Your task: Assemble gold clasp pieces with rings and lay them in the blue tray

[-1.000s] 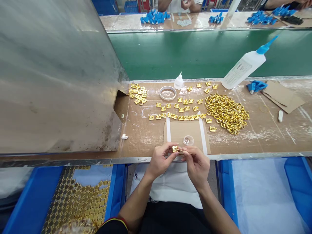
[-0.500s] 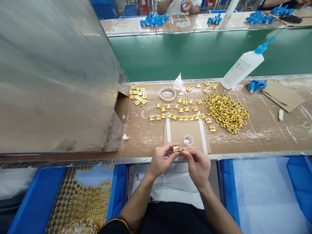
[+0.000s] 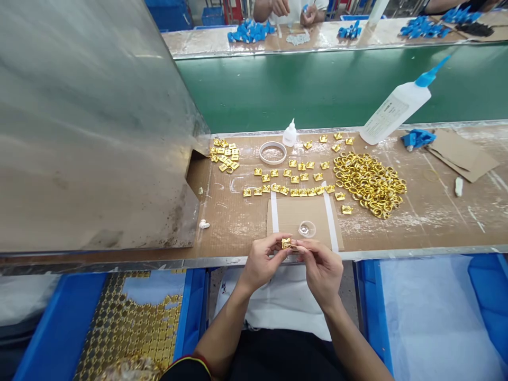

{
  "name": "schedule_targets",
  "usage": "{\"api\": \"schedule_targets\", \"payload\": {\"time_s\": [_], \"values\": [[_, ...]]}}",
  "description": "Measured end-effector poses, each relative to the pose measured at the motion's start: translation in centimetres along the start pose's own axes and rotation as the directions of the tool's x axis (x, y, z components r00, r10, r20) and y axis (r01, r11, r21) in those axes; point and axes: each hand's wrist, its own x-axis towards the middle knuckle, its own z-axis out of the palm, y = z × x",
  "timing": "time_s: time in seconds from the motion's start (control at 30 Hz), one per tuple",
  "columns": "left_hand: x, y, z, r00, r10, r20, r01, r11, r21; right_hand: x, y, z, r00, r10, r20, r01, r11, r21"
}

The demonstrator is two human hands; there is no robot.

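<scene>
Between the thumb and fingers of my left hand [image 3: 264, 263] is a small gold square piece [image 3: 286, 243], held just over the bench's front edge. My right hand [image 3: 323, 267] pinches a thin stick [image 3: 294, 246], its tip at the gold piece; I cannot tell what the tip does there. Just beyond my fingers a small clear round dish [image 3: 307, 229] sits on a taped cardboard sheet [image 3: 296, 211]. Rows of similar gold pieces [image 3: 302, 192] lie behind the sheet. To their right is a heap of gold rings [image 3: 371, 182].
A metal housing [image 3: 99, 132] stands at left. Along the back are a tape roll [image 3: 273, 153], a small white bottle [image 3: 290, 133] and a large tilted bottle [image 3: 397, 111]. Blue bins [image 3: 190, 307] flank my lap. Across the green strip [image 3: 317, 84], a co-worker's hands [image 3: 307, 15] handle small parts.
My hands stay almost in the same place, still holding the gold piece and the stick. Across the bench, the co-worker's hands have moved apart.
</scene>
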Motion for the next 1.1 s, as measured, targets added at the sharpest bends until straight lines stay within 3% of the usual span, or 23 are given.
{"api": "schedule_targets", "payload": {"time_s": [0.3,0.5,0.6,0.77,1.1], "values": [[0.2,0.6,0.1,0.998,-0.062,0.015,0.063,0.995,-0.077,0.3,-0.2,-0.2,1.000,-0.009,0.020,0.009,1.000,-0.012],[0.2,0.8,0.1,0.996,-0.080,-0.044,0.076,0.994,-0.074,2.7,0.1,-2.6,0.980,-0.139,-0.142,0.106,0.970,-0.217],[0.3,0.9,0.0,0.998,-0.036,-0.044,0.035,0.999,-0.034,4.0,0.6,-3.5,0.980,-0.196,-0.044,0.171,0.928,-0.330],[0.4,1.0,-0.1,0.999,0.017,-0.048,-0.016,0.999,0.030,5.0,1.7,-3.3,0.972,-0.194,0.131,0.230,0.895,-0.383],[0.4,0.8,-0.1,1.000,-0.004,-0.029,0.006,0.998,0.056,4.8,2.3,-3.3,0.968,-0.193,0.163,0.243,0.890,-0.385]]}}
